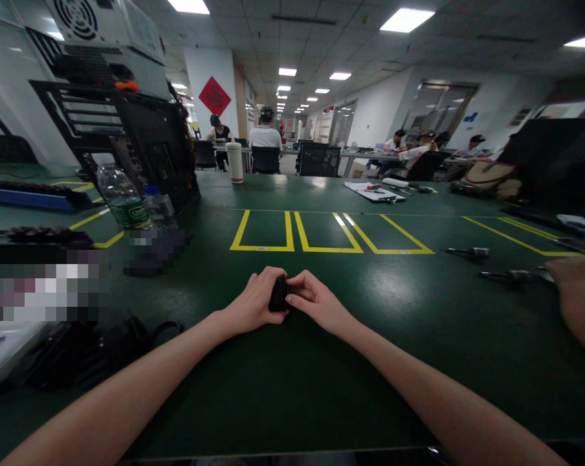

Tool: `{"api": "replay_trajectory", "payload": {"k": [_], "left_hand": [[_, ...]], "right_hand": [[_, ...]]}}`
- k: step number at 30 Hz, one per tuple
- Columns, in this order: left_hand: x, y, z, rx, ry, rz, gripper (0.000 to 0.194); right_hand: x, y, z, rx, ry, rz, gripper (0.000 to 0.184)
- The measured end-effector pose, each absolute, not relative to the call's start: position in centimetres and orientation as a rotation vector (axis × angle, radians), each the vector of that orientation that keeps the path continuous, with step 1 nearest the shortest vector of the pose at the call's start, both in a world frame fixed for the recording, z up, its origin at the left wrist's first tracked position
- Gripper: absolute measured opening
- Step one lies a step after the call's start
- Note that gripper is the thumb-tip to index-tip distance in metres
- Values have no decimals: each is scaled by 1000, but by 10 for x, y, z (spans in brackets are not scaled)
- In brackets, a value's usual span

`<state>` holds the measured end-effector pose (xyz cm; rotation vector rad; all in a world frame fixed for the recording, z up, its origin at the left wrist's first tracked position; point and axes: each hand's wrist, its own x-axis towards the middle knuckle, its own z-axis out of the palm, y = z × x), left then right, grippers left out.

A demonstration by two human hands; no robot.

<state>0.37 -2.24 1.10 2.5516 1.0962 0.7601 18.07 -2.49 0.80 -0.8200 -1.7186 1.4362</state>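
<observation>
Both my hands meet at the middle of the dark green table (292, 388), resting on its surface. My left hand (253, 301) is curled round a small black object (277, 294), its fingers wrapped over the top. My right hand (316, 301) pinches the same black object from the right side with thumb and fingertips. What the object is I cannot make out; most of it is hidden by my fingers.
Yellow taped rectangles (321, 233) mark the table beyond my hands. A black computer case (142, 142) and water bottles (122, 197) stand at the left, black cables (103, 349) nearer me. Two screwdrivers (467, 252) lie at the right by another person's arm (581, 304). People sit at far desks.
</observation>
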Motion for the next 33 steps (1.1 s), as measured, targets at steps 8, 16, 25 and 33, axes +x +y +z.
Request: {"api": "replay_trajectory", "payload": {"k": [8,16,25,33], "left_hand": [[4,-23,9,2535,1108,781,56],[3,-24,14,2525,1094,758,55],[3,-24,16,2531,1095,745,55],[3,-26,20,2585,1080,708,53]], "right_hand": [[183,-27,13,-831,-1736,1491,26],[181,-27,9,-790,-1729,1451,19],[181,-26,10,-935,-1741,1426,29],[183,-30,14,-812,-1756,1474,30]]}}
